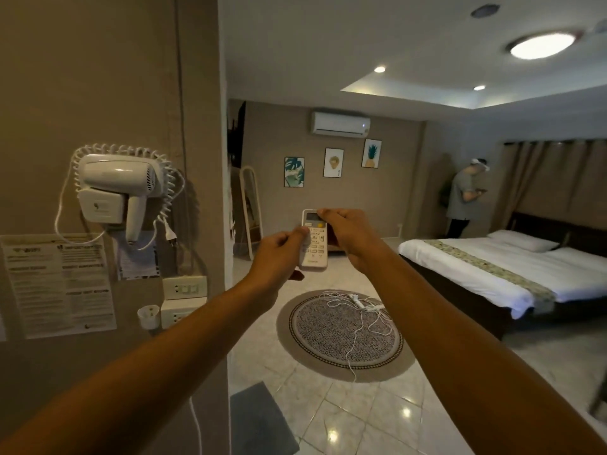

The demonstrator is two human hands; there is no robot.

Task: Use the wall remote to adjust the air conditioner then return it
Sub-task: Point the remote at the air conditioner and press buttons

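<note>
Two hands: left hand (279,254) and right hand (348,234) pinching remote (313,239), thumb on buttons.
Aim: air conditioner (340,123), far wall.
Left: return remote.

Hotel or guesthouse bedroom. Made-up bed (512,274) with white linen, patterned runner, two pillows. Wall-mounted hair dryer (115,188) with coiled cord beside laminated WiFi and guest-information notices (59,284) taped to beige wall. Split air conditioner (340,123) high on far wall above three framed prints (333,162). Standing mirror (251,208) leans in corner. Round woven rug (345,336) on glossy tile floor. Long curtains (555,182) behind bed; recessed ceiling lights (538,45) lit.
</note>
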